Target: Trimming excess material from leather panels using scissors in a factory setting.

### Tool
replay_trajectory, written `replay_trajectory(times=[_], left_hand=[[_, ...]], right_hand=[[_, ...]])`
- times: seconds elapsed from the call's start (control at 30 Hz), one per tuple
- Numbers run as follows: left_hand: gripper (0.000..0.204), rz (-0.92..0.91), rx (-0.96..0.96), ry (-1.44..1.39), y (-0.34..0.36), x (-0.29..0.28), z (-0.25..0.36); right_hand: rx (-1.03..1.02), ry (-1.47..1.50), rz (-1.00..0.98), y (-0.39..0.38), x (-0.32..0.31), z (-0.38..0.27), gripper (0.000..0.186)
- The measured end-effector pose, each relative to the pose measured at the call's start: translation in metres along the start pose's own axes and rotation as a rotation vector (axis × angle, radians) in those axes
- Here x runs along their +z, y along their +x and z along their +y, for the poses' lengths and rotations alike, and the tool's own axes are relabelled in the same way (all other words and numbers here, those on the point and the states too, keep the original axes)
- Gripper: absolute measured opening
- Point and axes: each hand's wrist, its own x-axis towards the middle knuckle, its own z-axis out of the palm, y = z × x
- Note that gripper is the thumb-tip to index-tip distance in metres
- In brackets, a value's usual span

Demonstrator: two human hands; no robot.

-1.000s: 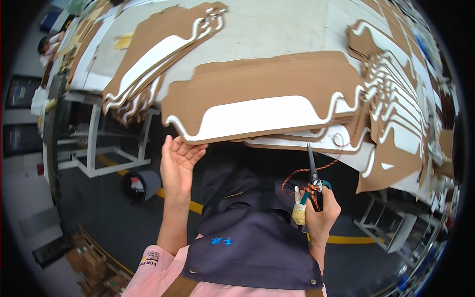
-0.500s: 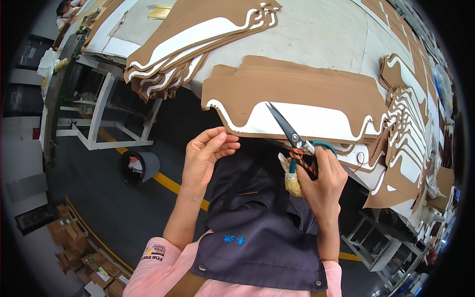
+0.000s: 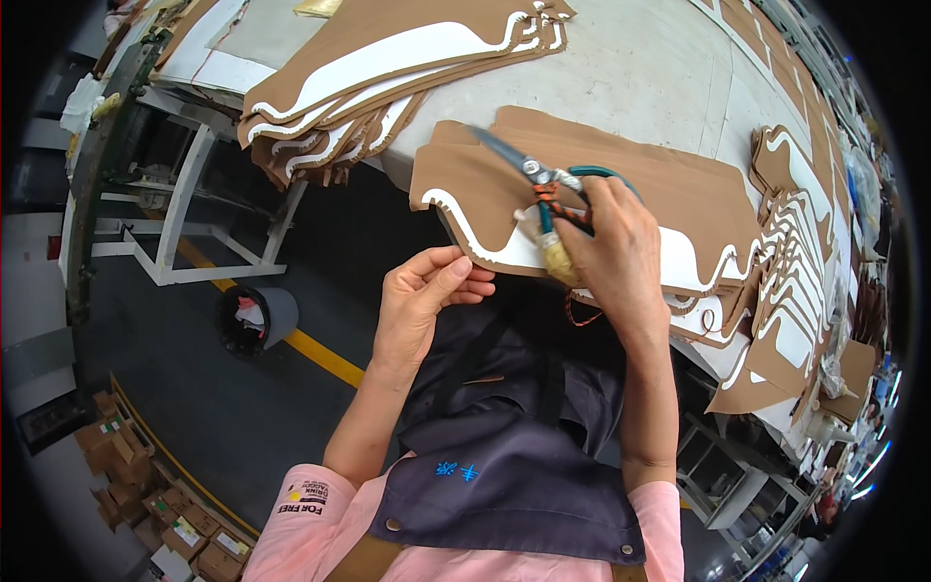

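Observation:
My left hand (image 3: pixel 434 291) is closed, pinching the lower left edge of a brown fabric panel (image 3: pixel 465 179) that bears a wavy-edged white layer (image 3: pixel 679 254). Small nicks show along the curved edge just above those fingers. My right hand (image 3: pixel 616 242) is wrapped round a pair of scissors (image 3: pixel 512 155) with teal handles, orange cord and a taped grip. Their blades look closed, point up and left, and lie over the brown part of the panel. More panels are stacked under it; the right hand hides part of the white layer.
Another pile of brown and white panels (image 3: pixel 378 58) overhangs the table edge at the far left. A fanned stack (image 3: pixel 790 272) lies on the right. Below the table (image 3: pixel 621 68), a dark bin (image 3: pixel 257 320) stands on the floor at left, with cardboard boxes (image 3: pixel 121 456) nearer me.
My right hand has lifted the scissors up and left, from over the white layer to over the brown part. My left hand keeps pinching the panel's edge. The view has shifted slightly.

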Motion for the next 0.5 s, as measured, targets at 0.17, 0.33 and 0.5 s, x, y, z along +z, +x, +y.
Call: replay_trajectory(times=[0.17,0.33,0.5], left_hand=[[0.027,0.086,0.189,0.169,0.002,0.011,0.002],[0.028,0.179,0.678,0.498,0.012,0.017,0.007],[0.018,-0.010,1.139,0.967,0.043,0.020,0.037]], right_hand=[[0.031,-0.227,-0.019,0.004,-0.018,0.017,0.028],[0.180,-0.340,-0.189,0.014,-0.043,0.021,0.034],[-0.039,0.072,0.135,0.008,-0.041,-0.005,0.039]])
